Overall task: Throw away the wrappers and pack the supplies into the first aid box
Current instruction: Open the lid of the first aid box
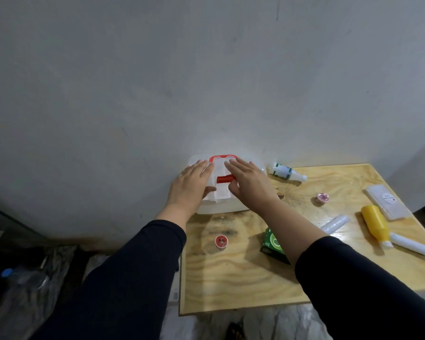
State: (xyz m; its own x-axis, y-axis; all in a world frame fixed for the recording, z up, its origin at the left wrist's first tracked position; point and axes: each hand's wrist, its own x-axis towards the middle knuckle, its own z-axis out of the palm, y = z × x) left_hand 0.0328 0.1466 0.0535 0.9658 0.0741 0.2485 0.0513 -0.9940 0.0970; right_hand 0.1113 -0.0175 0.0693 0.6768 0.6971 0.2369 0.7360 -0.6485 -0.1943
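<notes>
A white first aid box (221,204) with a red handle and a red cross on its lid stands at the table's far left corner against the wall. My left hand (190,185) lies flat on the left of the lid, fingers apart. My right hand (249,182) rests on the right of the lid, fingers spread, thumb near the red cross. Supplies lie loose on the wood: a white bottle with green bands (286,171), a yellow bottle (375,223), a white tube (411,244), a red tape roll (221,241), a green packet (272,242).
The wooden table (231,278) also holds a small pink cup (322,198), a clear wrapped roll (335,224) and a flat clear packet (388,201). A grey wall rises right behind the box. Dark bags and a blue-capped bottle (8,273) lie on the floor at left.
</notes>
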